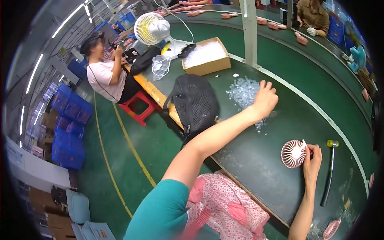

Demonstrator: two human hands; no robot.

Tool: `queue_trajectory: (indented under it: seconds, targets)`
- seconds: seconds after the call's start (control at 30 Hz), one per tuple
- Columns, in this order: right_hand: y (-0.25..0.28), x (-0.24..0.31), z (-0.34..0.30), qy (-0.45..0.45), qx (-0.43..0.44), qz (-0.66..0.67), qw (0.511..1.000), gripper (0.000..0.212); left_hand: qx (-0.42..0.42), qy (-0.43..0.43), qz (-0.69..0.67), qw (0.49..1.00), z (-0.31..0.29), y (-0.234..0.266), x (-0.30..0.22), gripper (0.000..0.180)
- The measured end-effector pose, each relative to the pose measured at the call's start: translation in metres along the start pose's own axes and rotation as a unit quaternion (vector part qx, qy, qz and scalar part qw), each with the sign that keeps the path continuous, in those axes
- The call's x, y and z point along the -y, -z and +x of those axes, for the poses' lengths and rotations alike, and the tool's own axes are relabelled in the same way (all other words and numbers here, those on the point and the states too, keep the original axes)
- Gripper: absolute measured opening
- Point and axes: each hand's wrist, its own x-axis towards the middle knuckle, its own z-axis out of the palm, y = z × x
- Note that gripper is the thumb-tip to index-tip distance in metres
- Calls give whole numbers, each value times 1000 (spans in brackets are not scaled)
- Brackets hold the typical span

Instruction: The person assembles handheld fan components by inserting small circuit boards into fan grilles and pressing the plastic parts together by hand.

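A heap of small clear plastic pieces (242, 91) lies on the dark green worktable (256, 164). My left hand (265, 100) is over the heap's right side, its fingers curled in. Whatever they pinch, if anything, is too small to make out. Further right, my right hand (313, 158) grips a small round fan head (293, 154) by its edge. It has a pink rim and pale ribs spreading from a white centre. Just right of that hand lies a hammer (330, 172) with a yellow head and a dark handle.
A black mesh backpack (196, 104) sits at the table's left edge. Beyond it are an open carton (208, 56) and a white desk fan (154, 30). A metal post (250, 36) rises behind the heap. Another pink fan head (331, 229) lies near right. Someone sits far left.
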Motion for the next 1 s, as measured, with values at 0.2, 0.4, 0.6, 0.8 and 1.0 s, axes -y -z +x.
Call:
queue_trajectory:
  seconds: [0.2,0.4,0.6,0.8,1.0]
  targets:
    - [-2,6,0,19,-2,11,1000,9,-37,21,-90,995,-11,10,2,9]
    - [5,-5,-9,20,-18,92,995,4,-65,40,-236,969,-12,26,-39,12]
    - [-12,19,-1,-76,-3,290,954,18,120,330,-750,560,-30,59,-82,22]
    - [3,29,-14,-39,-25,280,959,17,160,331,-860,355,-31,55,-106,27]
    - [1,34,-21,-16,-35,266,963,17,173,347,-849,361,-33,66,-113,29]
